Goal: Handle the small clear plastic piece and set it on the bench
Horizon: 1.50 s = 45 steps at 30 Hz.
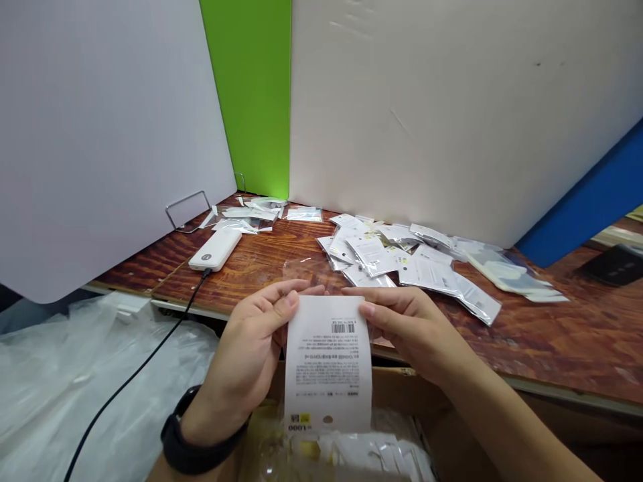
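A white printed packaging card (pixel 329 365) with a barcode and small text, upside down to me, is held upright over an open carton. My left hand (pixel 256 341) pinches its upper left corner between thumb and fingers. On the opposite corner, my right hand (pixel 402 321) does the same. A clear plastic film (pixel 304 268) shows just beyond the card's top edge; whether it belongs to the card I cannot tell. Below, the cardboard box (pixel 402 385) contains several clear-wrapped packs (pixel 372 452).
Several bagged cards (pixel 372 254) lie piled on the wooden table (pixel 271 258). Further left are plastic scraps (pixel 251 213) and a white power bank (pixel 216 249) with a black cable (pixel 145 365). Panels stand behind. Clear plastic sheeting (pixel 90 388) fills the lower left.
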Motion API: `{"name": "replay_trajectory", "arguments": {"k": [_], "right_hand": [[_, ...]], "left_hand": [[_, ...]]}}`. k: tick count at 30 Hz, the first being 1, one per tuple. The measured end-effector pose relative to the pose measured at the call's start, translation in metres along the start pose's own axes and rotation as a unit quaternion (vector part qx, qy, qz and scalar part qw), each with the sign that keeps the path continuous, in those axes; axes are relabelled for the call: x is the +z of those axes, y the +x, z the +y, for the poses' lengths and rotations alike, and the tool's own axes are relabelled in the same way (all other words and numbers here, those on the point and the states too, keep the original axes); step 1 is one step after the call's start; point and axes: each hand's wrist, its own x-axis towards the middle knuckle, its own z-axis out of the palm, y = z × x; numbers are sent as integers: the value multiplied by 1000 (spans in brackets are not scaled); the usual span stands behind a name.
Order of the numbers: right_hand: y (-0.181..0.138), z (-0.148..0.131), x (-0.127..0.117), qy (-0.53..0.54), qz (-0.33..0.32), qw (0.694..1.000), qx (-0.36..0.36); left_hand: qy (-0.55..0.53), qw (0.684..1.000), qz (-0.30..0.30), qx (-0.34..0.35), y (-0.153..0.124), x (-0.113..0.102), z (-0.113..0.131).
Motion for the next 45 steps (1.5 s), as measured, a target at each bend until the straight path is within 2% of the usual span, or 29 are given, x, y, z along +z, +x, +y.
{"name": "replay_trajectory", "arguments": {"k": [4, 12, 17, 22, 27, 32, 38, 45], "right_hand": [[-1, 1, -1, 7, 24, 1000, 4], [-1, 4, -9, -29, 16, 997, -73], [-4, 1, -13, -63, 17, 991, -118], [-8, -3, -14, -102, 3, 982, -160], [-9, -4, -15, -69, -40, 984, -161], [-11, -6, -15, -57, -64, 983, -160], [-9, -4, -13, -32, -89, 983, -157], [-5, 1, -17, -23, -74, 986, -144]], "left_hand": [[14, 1000, -19, -8, 1, -3, 1], [21, 997, -71, -14, -2, -5, 1], [64, 995, -67, 42, -5, -4, 2], [91, 987, -109, 71, -9, -7, 3], [131, 970, -170, 111, -11, -15, 4], [151, 959, -197, 139, -12, -18, 4], [137, 954, -210, 165, -12, -22, 0], [149, 949, -211, 182, -12, -22, 1]]}}
